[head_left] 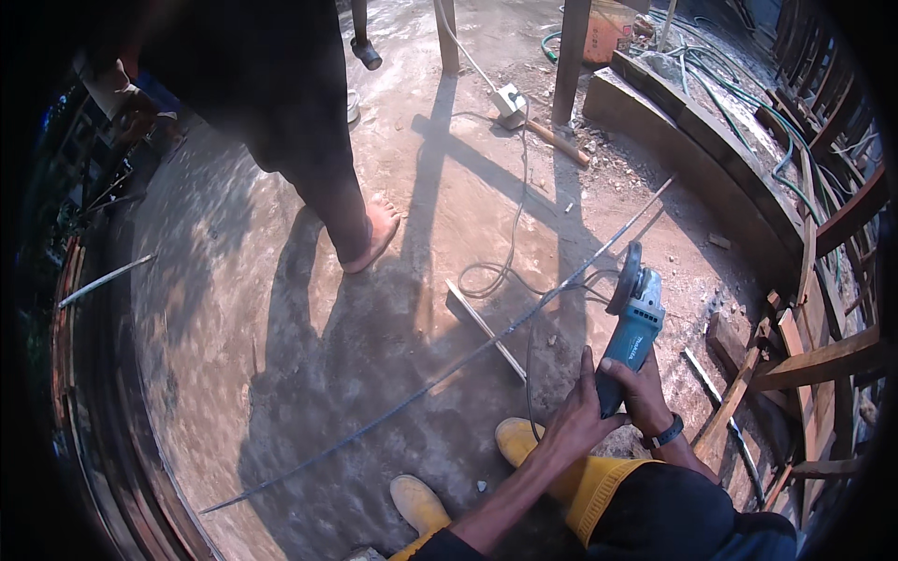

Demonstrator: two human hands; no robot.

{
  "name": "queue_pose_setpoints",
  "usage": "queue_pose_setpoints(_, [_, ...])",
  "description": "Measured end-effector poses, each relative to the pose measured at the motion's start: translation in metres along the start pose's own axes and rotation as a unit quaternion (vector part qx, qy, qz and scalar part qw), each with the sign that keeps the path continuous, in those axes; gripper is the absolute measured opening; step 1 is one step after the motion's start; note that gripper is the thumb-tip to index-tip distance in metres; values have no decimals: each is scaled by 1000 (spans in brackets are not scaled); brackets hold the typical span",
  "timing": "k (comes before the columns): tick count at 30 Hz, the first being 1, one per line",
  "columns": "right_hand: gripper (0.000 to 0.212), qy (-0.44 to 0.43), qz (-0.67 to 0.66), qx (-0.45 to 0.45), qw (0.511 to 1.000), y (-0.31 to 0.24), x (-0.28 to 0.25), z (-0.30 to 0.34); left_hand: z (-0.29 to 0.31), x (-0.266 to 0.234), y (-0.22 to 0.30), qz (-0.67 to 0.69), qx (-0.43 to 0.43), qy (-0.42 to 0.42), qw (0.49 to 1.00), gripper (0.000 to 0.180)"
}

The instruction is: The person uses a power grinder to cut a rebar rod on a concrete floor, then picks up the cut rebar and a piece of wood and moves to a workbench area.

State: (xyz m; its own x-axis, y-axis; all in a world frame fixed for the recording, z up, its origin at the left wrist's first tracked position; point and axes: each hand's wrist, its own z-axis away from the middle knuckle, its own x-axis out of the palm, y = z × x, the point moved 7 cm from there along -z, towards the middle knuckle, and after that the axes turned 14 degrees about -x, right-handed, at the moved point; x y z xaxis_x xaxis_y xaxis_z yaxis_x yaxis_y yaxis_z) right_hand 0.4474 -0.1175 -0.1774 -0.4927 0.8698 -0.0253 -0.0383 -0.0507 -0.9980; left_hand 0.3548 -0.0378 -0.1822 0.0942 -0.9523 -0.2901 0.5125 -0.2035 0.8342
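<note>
both hands are gripping a teal angle grinder (632, 323), the right hand (645, 393) clenching its body and the left hand (575, 421) wrapping the rear, its disc hovering by a long steel rod (449, 369) lying across the concrete floor (281, 309). the tool is looking heavy and rigid, best held by its body; the rod is seeming stiff yet springy.

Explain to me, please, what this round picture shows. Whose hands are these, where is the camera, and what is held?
The camera sits on a person's head and looks down, so the picture is bent at its rim. The two arms from the lower edge are that person's own. The left hand and the right hand both hold a blue-green angle grinder; its disc points up, away from the person. On the dusty concrete floor lie a long thin steel rod, the grinder's cable and a flat metal strip. Yellow boots show below. Another person's bare foot stands nearby.
</note>
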Motion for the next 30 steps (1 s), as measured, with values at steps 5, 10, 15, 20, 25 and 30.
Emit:
queue_pose_setpoints(5, [51, 79, -98, -15, 992, -28, -28, -21, 12, -19, 10, -90, 33, 216, 972, 125])
queue_pose_setpoints(10, [53, 38, -195, -73, 977, -72, -35, -25, -60, -3, -105, 389, -209, 212, 872, 85])
queue_pose_setpoints(15, [56, 34, -186, -158, 969, -78, -33, -19, -96, -80, -76, 461, -60, 155, 872, 50])
queue_pose_setpoints(20, [58, 92, -159, -194, 964, -75, -51, -19, -62, -85, 5, 545, -28, 219, 809, 36])
queue_pose_setpoints(25, [56, 78, -131, -236, 960, -90, -52, -17, -77, -133, -39, 636, -79, 115, 759, 40])
queue_pose_setpoints(30, [54, 127, -207, -219, 945, -80, -36, -23, -29, -161, 55, 387, 168, 174, 889, 42])
